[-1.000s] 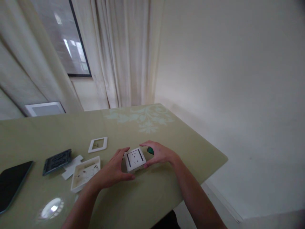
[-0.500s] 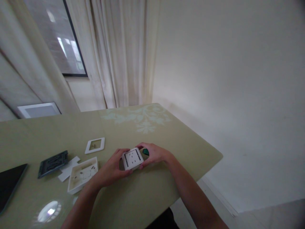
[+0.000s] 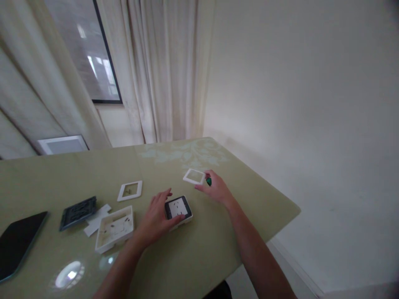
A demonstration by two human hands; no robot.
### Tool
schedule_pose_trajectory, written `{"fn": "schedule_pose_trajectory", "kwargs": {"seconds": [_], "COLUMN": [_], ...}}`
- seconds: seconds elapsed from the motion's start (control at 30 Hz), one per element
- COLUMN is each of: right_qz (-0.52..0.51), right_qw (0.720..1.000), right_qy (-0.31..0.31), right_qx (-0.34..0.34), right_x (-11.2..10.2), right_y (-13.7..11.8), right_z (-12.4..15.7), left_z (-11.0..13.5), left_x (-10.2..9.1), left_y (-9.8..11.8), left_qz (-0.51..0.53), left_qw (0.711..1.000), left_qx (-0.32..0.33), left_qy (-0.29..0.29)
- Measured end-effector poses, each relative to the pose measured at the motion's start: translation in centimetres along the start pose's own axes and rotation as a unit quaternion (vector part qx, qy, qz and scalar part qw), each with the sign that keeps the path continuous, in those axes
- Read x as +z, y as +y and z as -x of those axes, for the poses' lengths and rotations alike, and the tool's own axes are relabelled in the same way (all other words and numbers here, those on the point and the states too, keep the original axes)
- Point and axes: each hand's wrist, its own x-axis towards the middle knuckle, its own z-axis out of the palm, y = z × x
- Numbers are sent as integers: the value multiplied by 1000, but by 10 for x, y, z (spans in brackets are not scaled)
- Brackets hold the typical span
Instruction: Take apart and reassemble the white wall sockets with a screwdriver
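My left hand point(image 3: 156, 216) rests on the table and grips the left side of a wall socket point(image 3: 178, 209), whose white face with slots now sits in a dark surround. Farther back and to the right, my right hand point(image 3: 215, 189) pinches a thin white square frame point(image 3: 194, 176), held just above the table. A small green pick point(image 3: 208, 181) shows between the fingers of the same hand.
On the olive table point(image 3: 199, 249) lie another white frame point(image 3: 130, 190), an open white back box point(image 3: 114, 228), a dark module point(image 3: 77, 212) on white plastic pieces, and a dark tablet point(image 3: 17, 243) at the left. The table's right edge drops off near my right arm.
The white frame has come off the socket; my right hand has carried it back and to the right. The socket is back down on the table under my left hand.
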Motion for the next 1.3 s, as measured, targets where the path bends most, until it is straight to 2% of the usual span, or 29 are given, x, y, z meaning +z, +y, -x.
{"fn": "schedule_pose_trajectory", "kwargs": {"seconds": [0.1, 0.27, 0.37, 0.5, 0.53, 0.57, 0.63, 0.7, 0.8, 0.97, 1.17, 1.3], "right_qz": [49, 38, -20, -166, -315, -434, -553, -599, -630, -651, -642, -651], "right_qw": [996, 994, 994, 980, 943, 895, 825, 790, 763, 750, 757, 749], "right_qy": [31, 42, 78, 112, 98, 69, 18, -37, -83, -79, -94, -103], "right_qx": [63, 97, 70, 4, -36, -74, -114, -122, -119, -88, -79, -72], "right_x": [5, 12, 1, -18, -20, -21, -17, -6, 13, 33, 37, 37], "right_y": [10, 14, -1, -45, -59, -72, -96, -113, -124, -121, -113, -112], "right_z": [-2, 0, -2, -7, -9, -11, -17, -25, -37, -47, -49, -48], "left_z": [0, 0, 0, 0, 0, 0, -1, -1, -1, -2, -3, -3], "left_x": [10, 13, 13, 15, 16, 17, 18, 18, 16, 11, 9, 7], "left_y": [8, 13, 11, 6, 4, 3, 0, -3, -6, -7, -3, -1], "left_qz": [-41, -52, -44, -46, -48, -50, -53, -56, -61, -70, -57, -57], "left_qw": [999, 998, 999, 999, 998, 998, 998, 998, 998, 997, 998, 998], "left_qx": [22, 22, 27, 28, 27, 26, 21, 14, 2, -3, -3, -6], "left_qy": [-13, -7, -10, 4, 6, 8, 6, -1, 0, 21, 25, 19]}}
